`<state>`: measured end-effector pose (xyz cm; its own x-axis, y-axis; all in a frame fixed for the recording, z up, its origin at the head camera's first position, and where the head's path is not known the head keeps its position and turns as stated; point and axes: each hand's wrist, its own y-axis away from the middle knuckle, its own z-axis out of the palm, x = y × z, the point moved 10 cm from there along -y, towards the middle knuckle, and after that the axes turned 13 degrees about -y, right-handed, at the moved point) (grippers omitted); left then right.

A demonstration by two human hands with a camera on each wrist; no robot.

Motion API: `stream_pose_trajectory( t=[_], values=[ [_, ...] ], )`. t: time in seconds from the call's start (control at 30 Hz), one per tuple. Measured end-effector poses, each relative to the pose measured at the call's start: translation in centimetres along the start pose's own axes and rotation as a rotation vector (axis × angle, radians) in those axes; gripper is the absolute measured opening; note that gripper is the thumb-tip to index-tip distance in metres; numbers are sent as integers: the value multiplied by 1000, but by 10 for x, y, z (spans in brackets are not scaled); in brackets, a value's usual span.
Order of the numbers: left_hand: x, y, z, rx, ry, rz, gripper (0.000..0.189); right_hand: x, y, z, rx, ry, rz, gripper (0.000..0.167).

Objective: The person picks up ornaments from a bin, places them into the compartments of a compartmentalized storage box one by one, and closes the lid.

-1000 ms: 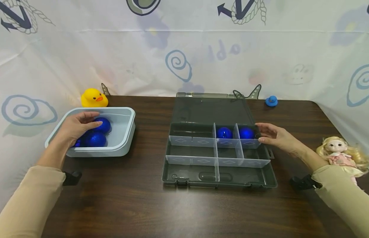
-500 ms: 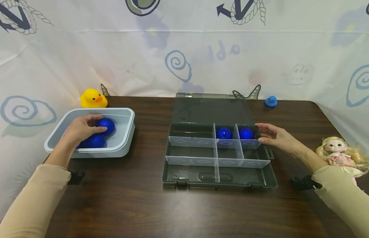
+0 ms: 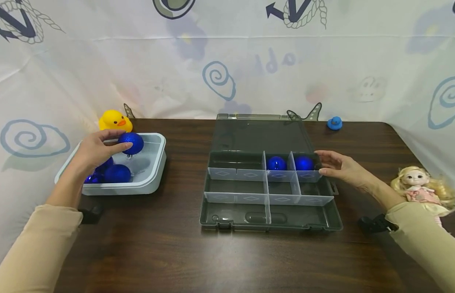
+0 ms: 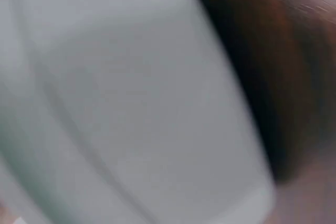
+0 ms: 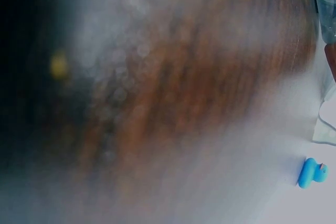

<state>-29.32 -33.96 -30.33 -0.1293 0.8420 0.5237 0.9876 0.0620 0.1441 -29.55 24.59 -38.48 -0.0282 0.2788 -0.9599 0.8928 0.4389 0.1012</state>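
My left hand (image 3: 93, 151) pinches a glittery blue bauble (image 3: 134, 143) between thumb and fingers, its silver cap pointing down, just above the pale blue basin (image 3: 159, 165). Several more blue baubles (image 3: 117, 173) lie in the basin, partly hidden by the hand. A dark clear compartment box (image 3: 231, 212) stands open in the middle, its lid (image 3: 262, 134) laid back. Two blue baubles, one shiny (image 3: 276, 163) and one matte (image 3: 304, 163), sit in its back-row compartments. At the box's right edge, my right hand (image 3: 341, 169) holds the side wall near the back. The basin's wall (image 4: 142, 93) fills the left wrist view.
A yellow rubber duck (image 3: 115, 121) stands behind the basin. Toward the back right is a small blue duck (image 3: 335, 123). A blonde doll (image 3: 421, 191) lies at the right, beside the right sleeve. A white printed cloth (image 3: 157, 77) hangs behind the wooden table (image 3: 168, 244).
My left hand has taken hold of the glittery bauble and lifted it off the others, first shifting slightly right, then up. The right hand stays at the box's edge.
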Motion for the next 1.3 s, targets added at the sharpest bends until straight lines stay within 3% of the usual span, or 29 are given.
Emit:
stream_pose_trajectory(
  t=[0.13, 0.23, 0.47, 0.6, 0.7, 0.87, 1.07, 1.3],
  values=[
    [37, 4, -2, 42, 51, 73, 76, -1, 1, -1, 3, 12, 3, 61],
    [75, 7, 8, 45, 97, 159, 65, -2, 2, -1, 4, 7, 2, 61],
    [169, 2, 63, -53, 290, 405, 50, -1, 3, 0, 10, -4, 6, 61],
    [203, -4, 99, -126, 368, 534, 47, 2, 2, 2, 4, -10, 17, 62],
    [214, -10, 119, -148, 380, 593, 46, 3, 0, 1, 4, -6, 23, 63],
    [219, -15, 145, -189, 360, 647, 47, 3, -2, 0, 9, 3, 23, 63],
    [220, -15, 162, -266, 306, 681, 46, 1, -1, -3, 19, 13, 13, 62],
    [218, -15, 174, -293, 244, 709, 43, -2, 2, -1, 13, 7, 5, 60]
  ],
)
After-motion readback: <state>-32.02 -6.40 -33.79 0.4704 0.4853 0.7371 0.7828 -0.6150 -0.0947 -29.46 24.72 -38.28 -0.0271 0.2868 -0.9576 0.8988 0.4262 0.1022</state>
